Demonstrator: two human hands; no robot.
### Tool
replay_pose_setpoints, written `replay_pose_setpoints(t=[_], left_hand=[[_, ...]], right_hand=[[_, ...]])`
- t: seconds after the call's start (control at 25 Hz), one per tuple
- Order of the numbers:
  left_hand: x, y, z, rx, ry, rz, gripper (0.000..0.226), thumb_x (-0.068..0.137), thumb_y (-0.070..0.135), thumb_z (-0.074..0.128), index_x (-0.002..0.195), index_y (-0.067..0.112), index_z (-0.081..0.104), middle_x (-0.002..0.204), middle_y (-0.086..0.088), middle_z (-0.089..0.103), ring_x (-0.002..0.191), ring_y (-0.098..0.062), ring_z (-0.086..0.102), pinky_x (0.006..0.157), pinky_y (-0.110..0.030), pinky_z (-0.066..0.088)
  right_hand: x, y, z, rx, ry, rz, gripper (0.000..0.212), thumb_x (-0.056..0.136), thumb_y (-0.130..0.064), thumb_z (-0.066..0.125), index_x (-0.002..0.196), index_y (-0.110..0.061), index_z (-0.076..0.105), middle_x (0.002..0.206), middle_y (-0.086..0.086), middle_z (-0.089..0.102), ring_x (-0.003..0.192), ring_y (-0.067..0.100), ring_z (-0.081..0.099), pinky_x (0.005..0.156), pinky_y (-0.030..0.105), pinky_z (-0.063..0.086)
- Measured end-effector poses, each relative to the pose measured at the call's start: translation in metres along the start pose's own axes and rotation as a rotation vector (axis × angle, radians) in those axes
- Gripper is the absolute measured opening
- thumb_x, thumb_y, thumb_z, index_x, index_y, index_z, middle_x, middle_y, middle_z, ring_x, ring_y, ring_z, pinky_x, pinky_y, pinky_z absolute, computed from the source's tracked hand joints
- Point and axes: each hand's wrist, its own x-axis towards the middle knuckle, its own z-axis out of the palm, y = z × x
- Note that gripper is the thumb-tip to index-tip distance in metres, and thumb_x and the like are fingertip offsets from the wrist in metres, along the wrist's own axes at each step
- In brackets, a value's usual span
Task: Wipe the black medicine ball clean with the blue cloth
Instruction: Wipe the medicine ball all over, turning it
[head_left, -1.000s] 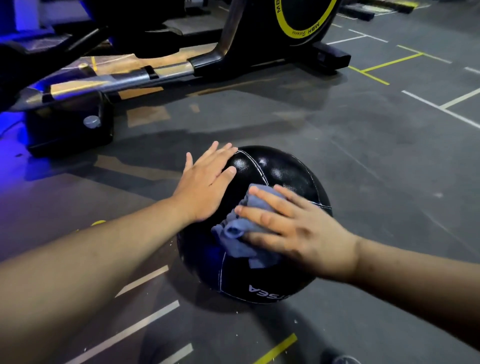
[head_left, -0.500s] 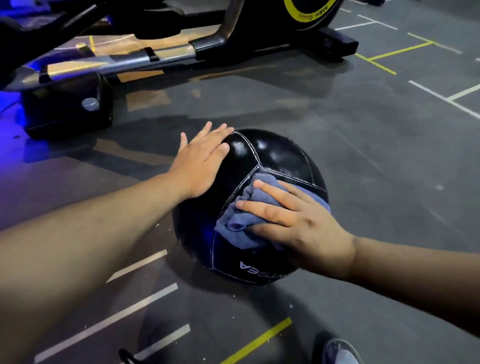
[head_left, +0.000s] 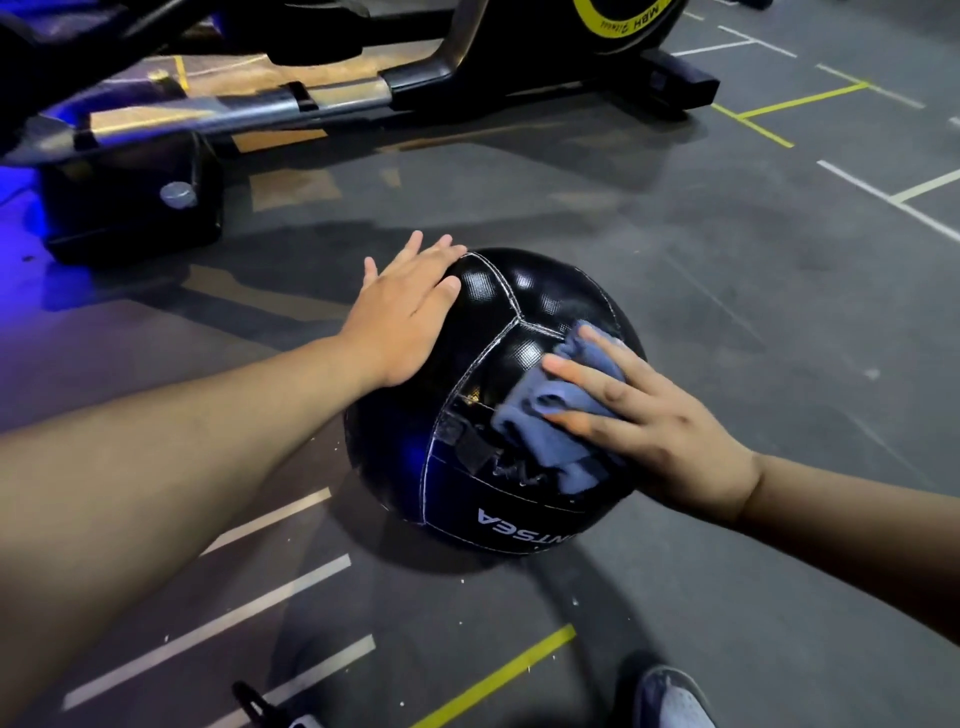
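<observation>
The black medicine ball (head_left: 493, 322) with white stitched seams and white lettering sits on the grey gym floor in the middle of the view. My left hand (head_left: 405, 317) lies flat with straight fingers on the ball's upper left side. My right hand (head_left: 654, 421) presses the crumpled blue cloth (head_left: 545, 426) against the ball's right front with straight, spread fingers. Part of the cloth is hidden under that hand.
A black exercise machine (head_left: 322, 93) with a chrome rail and a yellow-ringed wheel stands just behind the ball. White and yellow lines (head_left: 498, 670) mark the floor. My shoe tips (head_left: 670, 696) show at the bottom edge.
My right hand has slid the cloth rightward across the ball's front. The ball has turned a little, showing more of the seam junction. My left hand stays on the upper left.
</observation>
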Motion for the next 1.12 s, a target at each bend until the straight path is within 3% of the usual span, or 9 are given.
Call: replay_pose_setpoints(t=[0.08, 0.24, 0.4, 0.52, 0.6, 0.8, 0.88, 1.0, 1.12], left_hand=[[0.003, 0.004, 0.002, 0.02, 0.0, 0.016, 0.054, 0.095, 0.041, 0.023, 0.146, 0.031, 0.037, 0.159, 0.012, 0.025, 0.15, -0.008, 0.003, 0.119, -0.055, -0.005], [0.0, -0.01, -0.006, 0.03, -0.03, -0.004, 0.055, 0.096, 0.039, 0.02, 0.149, 0.03, 0.033, 0.159, 0.013, 0.024, 0.149, -0.006, 0.004, 0.119, -0.054, -0.007], [-0.001, -0.024, -0.012, 0.002, -0.036, -0.004, 0.052, 0.099, 0.039, 0.019, 0.149, 0.032, 0.031, 0.159, 0.016, 0.024, 0.148, -0.001, 0.004, 0.12, -0.05, -0.009], [-0.004, -0.035, -0.018, 0.002, -0.032, -0.014, 0.054, 0.099, 0.04, 0.016, 0.15, 0.032, 0.029, 0.159, 0.016, 0.024, 0.147, 0.002, 0.004, 0.121, -0.046, -0.009], [-0.011, -0.045, -0.026, 0.032, -0.026, -0.012, 0.055, 0.098, 0.041, 0.013, 0.151, 0.032, 0.027, 0.159, 0.016, 0.023, 0.147, 0.003, 0.004, 0.121, -0.044, -0.01], [-0.032, -0.074, -0.062, 0.131, -0.034, -0.055, 0.063, 0.092, 0.048, 0.015, 0.15, 0.027, 0.032, 0.16, 0.015, 0.018, 0.145, 0.006, 0.003, 0.12, -0.046, -0.01], [-0.026, -0.062, -0.071, 0.06, 0.049, -0.059, 0.061, 0.092, 0.048, 0.022, 0.146, 0.025, 0.039, 0.159, 0.016, 0.019, 0.145, 0.006, 0.005, 0.12, -0.045, -0.008], [-0.012, -0.023, -0.061, -0.022, 0.037, -0.036, 0.054, 0.097, 0.044, 0.029, 0.147, 0.027, 0.037, 0.16, 0.016, 0.017, 0.145, 0.005, 0.004, 0.12, -0.044, -0.007], [-0.016, -0.011, -0.046, 0.101, -0.045, -0.047, 0.054, 0.1, 0.049, 0.031, 0.15, 0.029, 0.03, 0.162, 0.013, 0.012, 0.148, -0.001, 0.0, 0.12, -0.05, -0.007]], right_hand=[[0.038, -0.014, 0.001, -0.067, 0.023, -0.047, 0.041, 0.093, -0.009, 0.053, 0.133, -0.015, 0.059, 0.149, 0.012, 0.045, 0.14, 0.047, 0.031, 0.107, 0.063, 0.032], [0.054, -0.018, 0.003, -0.129, 0.008, -0.087, 0.04, 0.095, -0.014, 0.048, 0.133, -0.019, 0.058, 0.149, 0.009, 0.045, 0.141, 0.044, 0.033, 0.107, 0.06, 0.033], [-0.009, 0.008, 0.009, 0.021, 0.03, 0.121, 0.035, 0.1, -0.014, 0.039, 0.133, -0.014, 0.048, 0.152, 0.02, 0.035, 0.145, 0.045, 0.022, 0.114, 0.059, 0.026], [-0.03, 0.019, 0.014, 0.227, 0.051, 0.47, 0.052, 0.096, -0.005, 0.048, 0.141, -0.03, 0.04, 0.16, 0.004, 0.024, 0.15, 0.022, 0.016, 0.116, 0.04, 0.028], [-0.018, 0.017, 0.015, 0.353, 0.103, 0.63, 0.055, 0.097, -0.012, 0.053, 0.142, -0.038, 0.038, 0.159, -0.008, 0.027, 0.149, 0.01, 0.017, 0.116, 0.026, 0.025], [0.02, -0.005, 0.026, 0.363, 0.184, 0.633, 0.049, 0.097, -0.018, 0.056, 0.143, -0.03, 0.046, 0.157, -0.011, 0.03, 0.149, 0.009, 0.018, 0.112, 0.008, 0.019], [0.029, -0.015, 0.033, 0.319, 0.204, 0.545, 0.051, 0.096, -0.018, 0.055, 0.143, -0.032, 0.042, 0.158, -0.009, 0.027, 0.15, 0.013, 0.015, 0.115, 0.015, 0.024], [0.03, -0.026, 0.039, 0.229, 0.19, 0.366, 0.056, 0.09, -0.002, 0.059, 0.141, -0.018, 0.043, 0.157, 0.009, 0.03, 0.149, 0.033, 0.019, 0.113, 0.053, 0.033], [0.028, -0.032, 0.037, 0.09, 0.105, 0.083, 0.038, 0.101, -0.016, 0.04, 0.138, -0.011, 0.046, 0.153, 0.02, 0.033, 0.143, 0.05, 0.022, 0.109, 0.067, 0.029]])
